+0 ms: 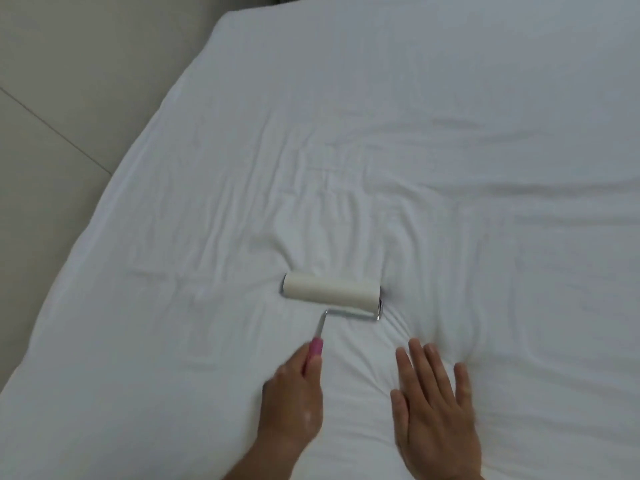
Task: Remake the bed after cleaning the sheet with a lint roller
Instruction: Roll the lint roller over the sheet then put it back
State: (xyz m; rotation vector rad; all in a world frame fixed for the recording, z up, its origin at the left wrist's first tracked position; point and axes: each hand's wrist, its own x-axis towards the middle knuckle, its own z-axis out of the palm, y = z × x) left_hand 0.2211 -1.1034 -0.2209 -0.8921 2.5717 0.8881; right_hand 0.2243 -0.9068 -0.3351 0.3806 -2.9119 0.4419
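View from above, looking down on a bed (104,237) covered by a white sheet (433,116). A lint roller (330,294) lies on the sheet near the middle of the view, and everything else is placed from it.

The roller is a pale, cream-coloured cylinder of paper. Its long axis runs left to right, across the person's line of sight. A thin bent wire frame (349,312) comes off its right end, runs along its near side, then angles down towards the person into a short pink handle (316,348).

The left hand (294,400) is just below the roller and slightly to its left. Its fingers are wrapped round the pink handle, so the roller sits straight ahead of this hand, away from the body. It looks set to be pushed forward or drawn back at right angles to its long axis.

The right hand (436,410) is below and to the right of the roller, near it but not touching. It lies flat with the palm down and the fingers straight and slightly spread, holding nothing. It appears to be pinning the cloth.

The sheet is soft, matt cotton. Long wrinkles (346,209) run away from the roller above it, and finer creases fan out to its right. Far to the roller's left, past the rounded edge of the bed, is a smooth beige floor (45,116).
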